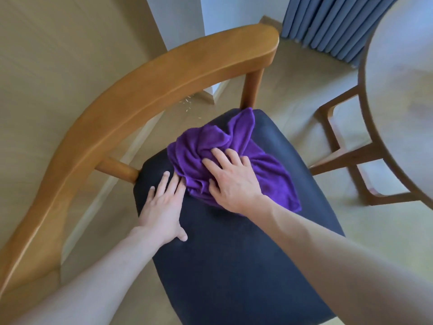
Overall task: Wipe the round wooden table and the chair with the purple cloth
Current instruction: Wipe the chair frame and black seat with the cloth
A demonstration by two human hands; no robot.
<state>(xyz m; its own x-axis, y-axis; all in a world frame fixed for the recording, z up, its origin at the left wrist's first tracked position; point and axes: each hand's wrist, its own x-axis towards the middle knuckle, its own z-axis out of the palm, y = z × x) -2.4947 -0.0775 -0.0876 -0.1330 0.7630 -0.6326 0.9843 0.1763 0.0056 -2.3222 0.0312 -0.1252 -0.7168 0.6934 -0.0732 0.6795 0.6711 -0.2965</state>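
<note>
Nearest the camera, two bare forearms reach in from the bottom corners, both cut off by the frame edge before the elbow. They lead onto the dark seat of the chair [234, 266], whose near edge is also cropped at the bottom.

The left hand [164, 207] lies flat on the seat, palm down, its grip spread with fingers straight and holding nothing. Its fingertips reach the near left edge of the purple cloth [225, 156]; whether the inner fingers slip under a fold there is hard to make out.

The right hand [230, 179] presses down on top of the cloth with fingers splayed. Its grip is open rather than pinching, though the thumb and the palm hide the fabric beneath them, so any bunching under the hand cannot be seen.

The cloth is crumpled in folds on the far half of the seat, one corner pointing toward the back right post of the chair.

Beyond the seat the curved wooden backrest [145, 90] sweeps from lower left to upper centre, its left end running out of view.

On the right, the round bench [403, 95] shows only as a pale, blurred arc of top, cut off by the frame, with part of its wooden leg frame below. Farther off, blue pleated curtains [328, 22] hang at the top, their upper part cropped, above the pale floor [293, 95].
</note>
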